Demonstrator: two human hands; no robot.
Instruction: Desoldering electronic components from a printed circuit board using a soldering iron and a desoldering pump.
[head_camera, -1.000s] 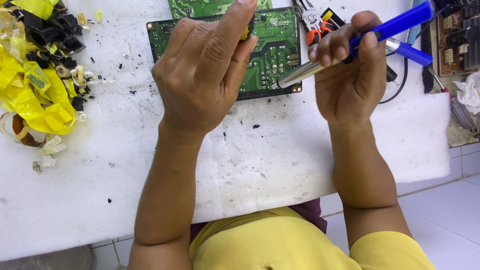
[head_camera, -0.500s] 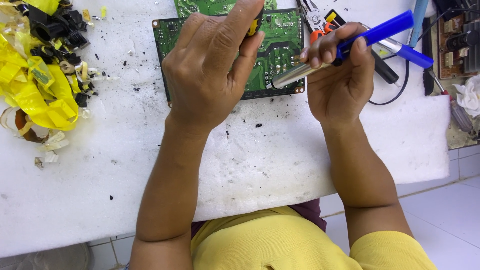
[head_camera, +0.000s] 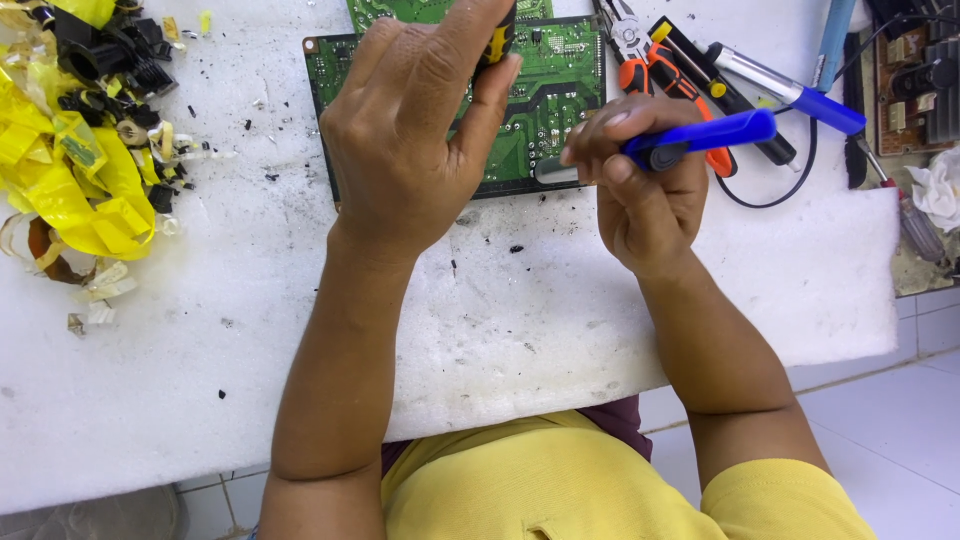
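Over the green circuit board (head_camera: 545, 110) you're working both hands at once. Your left hand (head_camera: 415, 140) is hovering above the board's left half, its fingers (head_camera: 470, 50) clamped on a small yellow-and-black tool (head_camera: 497, 40) whose tip I can't make out. Your right hand (head_camera: 640, 195) is gripping a blue-handled soldering iron (head_camera: 700, 135), fingers closed round the handle, the metal barrel pointing left and low at the board's near edge, apparently touching or just above it.

Judging by the grip, you're reworking or pulling a part off the board: heat from the right, grab from the left. The next move calls for a steady tip on the joint and the left tool seated on the part; you're blocking your own view with the left hand, so go careful.

Board is lying flat on the white foam desk (head_camera: 500, 330), rigid, glossy, solder side up. Foam is soft, pitted, littered with black crumbs. Left of you, a pile of crumpled yellow tape (head_camera: 70, 170) and black components (head_camera: 110, 50). Right of the board, orange-handled pliers (head_camera: 665, 65) and a second blue-handled iron (head_camera: 790, 90) lying idle.
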